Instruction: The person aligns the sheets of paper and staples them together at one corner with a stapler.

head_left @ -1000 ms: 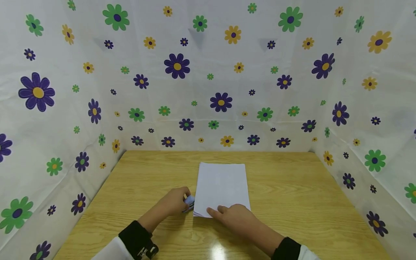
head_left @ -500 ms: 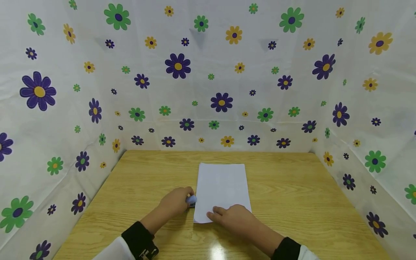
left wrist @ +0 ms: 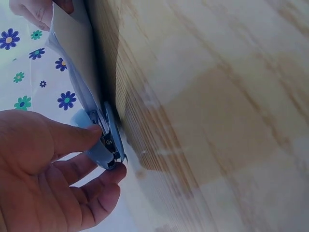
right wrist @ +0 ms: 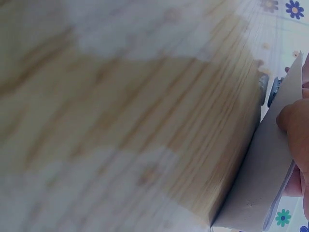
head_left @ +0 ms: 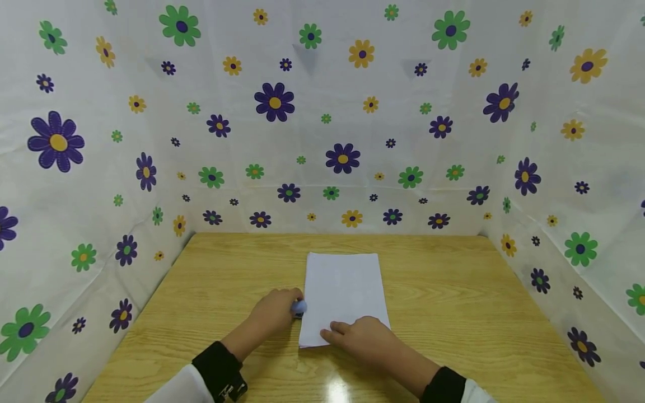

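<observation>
My left hand (head_left: 274,310) grips a small light-blue stapler (head_left: 299,307) at the left edge of a stack of white paper (head_left: 345,285). In the left wrist view the thumb lies on the stapler's (left wrist: 100,153) upper part and fingers are beneath it; the paper's edge sits between its jaws. My right hand (head_left: 365,338) holds the stack's near edge, thumb on top, as the right wrist view shows with the hand (right wrist: 297,133) on the paper (right wrist: 256,183). The stack is slightly raised at that side. Most of the stapler is hidden by my left hand in the head view.
A wooden table (head_left: 443,291) lies beneath the paper. White cloth with printed flowers (head_left: 312,134) stands around its back, left and right sides.
My left hand has moved slightly right and up, bringing the stapler onto the paper's left edge. The stack's near-left corner has shifted a little toward me; the right hand stays nearly in place.
</observation>
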{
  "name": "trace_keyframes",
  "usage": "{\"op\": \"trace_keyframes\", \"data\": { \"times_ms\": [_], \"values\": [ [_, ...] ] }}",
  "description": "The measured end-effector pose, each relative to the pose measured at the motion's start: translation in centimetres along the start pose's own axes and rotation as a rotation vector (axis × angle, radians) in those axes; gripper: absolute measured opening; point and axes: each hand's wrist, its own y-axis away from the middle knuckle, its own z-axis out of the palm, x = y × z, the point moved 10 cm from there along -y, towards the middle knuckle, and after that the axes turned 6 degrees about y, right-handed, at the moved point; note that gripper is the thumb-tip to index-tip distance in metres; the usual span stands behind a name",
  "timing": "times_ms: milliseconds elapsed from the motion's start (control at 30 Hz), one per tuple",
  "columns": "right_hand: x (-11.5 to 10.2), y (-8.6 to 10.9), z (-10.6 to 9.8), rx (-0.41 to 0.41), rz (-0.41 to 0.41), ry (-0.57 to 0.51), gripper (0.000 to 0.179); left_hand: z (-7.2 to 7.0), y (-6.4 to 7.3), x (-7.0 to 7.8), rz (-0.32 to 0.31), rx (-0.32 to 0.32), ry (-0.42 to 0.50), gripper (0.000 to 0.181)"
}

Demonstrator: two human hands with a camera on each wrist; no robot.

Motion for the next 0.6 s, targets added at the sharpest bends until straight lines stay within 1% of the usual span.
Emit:
{"op": "trace_keyframes", "data": {
  "times_ms": [233,333,400,467,533,600],
  "values": [
    [0.23,-0.09,-0.05,-0.018,0.022,-0.029,0.055,0.03,0.51,-0.14,0.009,-0.048,0.057,0.027],
    [0.37,-0.17,-0.10,-0.021,0.033,-0.035,0.055,0.11,0.68,-0.34,0.015,-0.061,0.105,0.028],
    [0.46,-0.19,-0.12,-0.027,0.038,-0.039,0.055,0.07,0.75,-0.51,0.010,-0.061,0.141,0.029],
    [0.50,-0.19,-0.13,-0.031,0.039,-0.043,0.055,-0.07,0.78,-0.61,0.004,-0.051,0.158,0.029],
    [0.47,-0.16,-0.20,-0.026,0.034,-0.040,0.055,-0.24,0.76,-0.63,0.001,-0.035,0.151,0.029],
    [0.41,-0.15,-0.24,-0.021,0.027,-0.034,0.056,-0.40,0.76,-0.42,0.010,-0.020,0.119,0.029]
  ]
}}
